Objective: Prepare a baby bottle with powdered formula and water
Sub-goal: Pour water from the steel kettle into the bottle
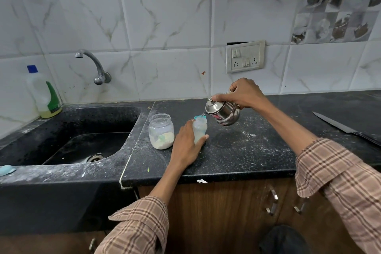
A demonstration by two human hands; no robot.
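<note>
- Your left hand [186, 146] is wrapped around the baby bottle [199, 130], which stands upright on the dark counter [257, 150].
- Your right hand [244, 94] grips the steel kettle [223, 111] by its handle, tilted, spout at the bottle's mouth.
- The open formula jar [161, 131] stands just beside the bottle, next to the sink [82, 136].
- A knife [338, 125] lies well apart on your right.

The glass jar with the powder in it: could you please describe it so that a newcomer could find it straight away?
Start at the black sink on the left and move to its right rim. There, on the dark counter, stands the glass jar, just left of the left hand holding the baby bottle. Unlike that bottle, it is wider, lidless and holds pale powder at the bottom.
</note>
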